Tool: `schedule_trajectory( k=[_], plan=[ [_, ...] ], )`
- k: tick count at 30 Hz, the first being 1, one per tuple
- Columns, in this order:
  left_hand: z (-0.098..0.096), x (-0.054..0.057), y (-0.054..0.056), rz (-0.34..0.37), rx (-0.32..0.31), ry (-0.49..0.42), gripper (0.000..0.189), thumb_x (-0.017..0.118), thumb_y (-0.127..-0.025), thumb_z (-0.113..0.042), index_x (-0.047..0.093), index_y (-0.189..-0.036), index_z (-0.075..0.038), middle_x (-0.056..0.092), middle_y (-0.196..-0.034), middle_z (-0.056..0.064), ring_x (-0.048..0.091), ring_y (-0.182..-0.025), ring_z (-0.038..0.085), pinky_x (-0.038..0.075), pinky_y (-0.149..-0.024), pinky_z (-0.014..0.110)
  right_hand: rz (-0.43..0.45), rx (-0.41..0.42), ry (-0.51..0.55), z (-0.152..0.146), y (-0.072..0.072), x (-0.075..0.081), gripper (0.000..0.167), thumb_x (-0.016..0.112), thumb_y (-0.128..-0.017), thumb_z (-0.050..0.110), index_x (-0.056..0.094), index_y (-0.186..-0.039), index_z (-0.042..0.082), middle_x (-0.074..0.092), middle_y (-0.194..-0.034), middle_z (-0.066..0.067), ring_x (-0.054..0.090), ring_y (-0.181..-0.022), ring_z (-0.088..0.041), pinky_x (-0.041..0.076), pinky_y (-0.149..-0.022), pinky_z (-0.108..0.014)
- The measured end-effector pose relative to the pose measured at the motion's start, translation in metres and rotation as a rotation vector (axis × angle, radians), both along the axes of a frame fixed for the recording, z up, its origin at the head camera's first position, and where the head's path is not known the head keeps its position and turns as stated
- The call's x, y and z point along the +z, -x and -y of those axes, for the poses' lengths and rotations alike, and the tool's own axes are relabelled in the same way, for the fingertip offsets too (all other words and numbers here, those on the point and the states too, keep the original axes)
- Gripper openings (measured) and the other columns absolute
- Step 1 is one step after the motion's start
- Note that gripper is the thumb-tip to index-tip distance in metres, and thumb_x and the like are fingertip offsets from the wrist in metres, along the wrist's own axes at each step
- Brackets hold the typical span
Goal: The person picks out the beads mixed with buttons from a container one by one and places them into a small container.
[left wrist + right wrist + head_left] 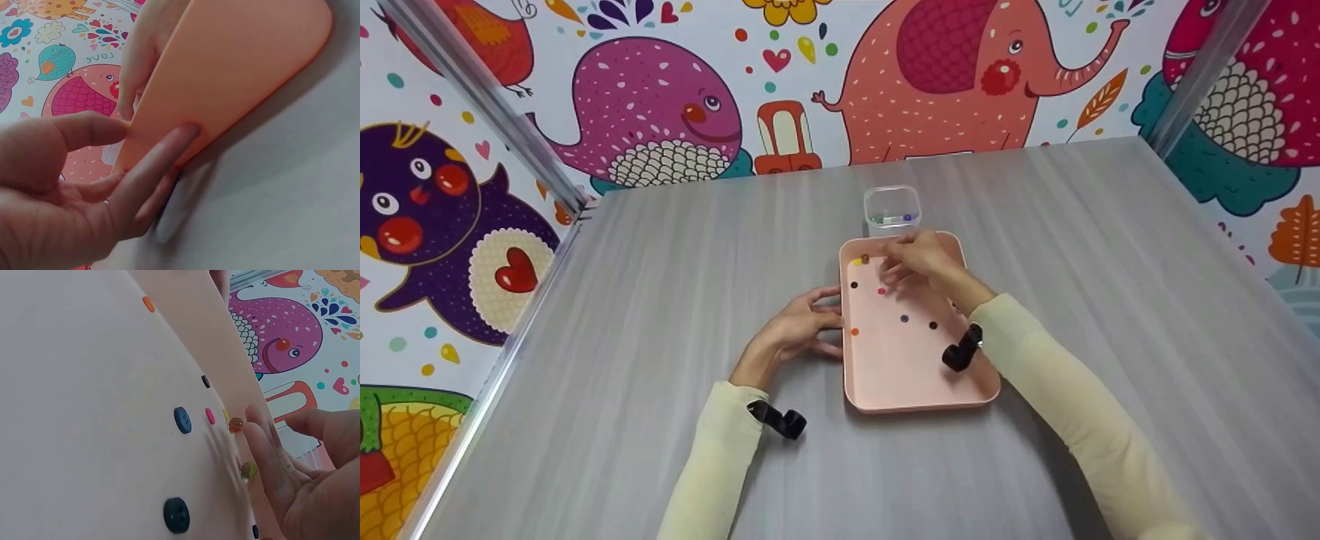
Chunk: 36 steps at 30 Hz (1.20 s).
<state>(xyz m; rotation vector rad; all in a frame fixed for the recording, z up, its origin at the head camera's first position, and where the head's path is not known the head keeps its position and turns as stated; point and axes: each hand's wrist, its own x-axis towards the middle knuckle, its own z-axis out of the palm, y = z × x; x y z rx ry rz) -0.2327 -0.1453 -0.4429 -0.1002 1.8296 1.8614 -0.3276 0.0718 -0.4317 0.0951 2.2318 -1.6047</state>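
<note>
A pink tray (885,375) lies on the table, with small buttons and round beads scattered in it. My left hand (802,326) rests against its left side; in the left wrist view, straight fingers (160,163) touch the outer wall. Over the tray's far end is my right hand (919,259), its thumb apart from the fingers and nothing seen between them. By its fingertips in the right wrist view are an amber bead (235,425) and a yellowish-green bead (248,470). Nearer that camera lie a blue button (183,420), a black button (176,515) and a pink button (210,416).
A small clear plastic box (892,204) stands just behind the tray, with a few green and blue beads at its bottom. An orange button (855,331) lies along the tray's left wall. Patterned panels (660,112) enclose the grey table (697,247).
</note>
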Motion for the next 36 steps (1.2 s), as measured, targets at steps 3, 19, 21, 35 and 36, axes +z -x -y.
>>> schedule_trajectory(
  k=[3,19,21,35,36],
  plan=[
    [-0.001,0.0,0.0,0.004,0.002,-0.003,0.067,0.057,-0.095,0.006,0.03,-0.155,-0.006,0.051,-0.145,0.025,0.064,-0.112,0.029,0.065,-0.074,0.046,0.01,0.003,-0.009,0.002,-0.001,0.001,0.032,0.057,-0.103,0.027,0.063,-0.12,0.001,0.074,-0.097,-0.014,0.073,-0.065,-0.017,0.063,-0.061,-0.029],
    [0.0,0.001,0.001,0.01,-0.014,-0.012,0.067,0.059,-0.095,0.004,0.031,-0.155,-0.01,0.051,-0.146,0.023,0.067,-0.106,0.029,0.065,-0.076,0.046,0.091,0.02,0.072,0.013,0.001,0.003,0.033,0.059,-0.101,0.024,0.066,-0.116,-0.005,0.074,-0.079,-0.01,0.073,-0.058,-0.019,0.062,-0.054,-0.032],
    [0.001,0.001,0.001,0.012,-0.014,-0.013,0.067,0.059,-0.095,0.004,0.031,-0.155,-0.01,0.051,-0.146,0.023,0.067,-0.105,0.029,0.065,-0.074,0.045,0.109,0.017,0.078,0.014,0.001,0.002,0.033,0.059,-0.101,0.024,0.067,-0.117,-0.003,0.074,-0.077,-0.009,0.073,-0.059,-0.019,0.062,-0.055,-0.032],
    [0.002,-0.001,0.001,0.002,-0.024,-0.012,0.067,0.057,-0.095,0.005,0.029,-0.155,-0.007,0.049,-0.147,0.026,0.068,-0.104,0.028,0.065,-0.07,0.041,0.158,-0.023,0.062,0.023,0.003,-0.003,0.028,0.056,-0.101,0.021,0.067,-0.118,0.0,0.072,-0.072,-0.007,0.072,-0.057,-0.017,0.062,-0.055,-0.031],
    [0.002,-0.001,0.001,0.002,-0.024,-0.01,0.067,0.058,-0.095,0.005,0.03,-0.155,-0.007,0.049,-0.147,0.026,0.068,-0.104,0.028,0.065,-0.069,0.041,0.159,-0.024,0.062,0.023,0.004,-0.004,0.028,0.056,-0.101,0.021,0.067,-0.118,0.0,0.072,-0.071,-0.007,0.072,-0.057,-0.017,0.062,-0.054,-0.031]
  ],
)
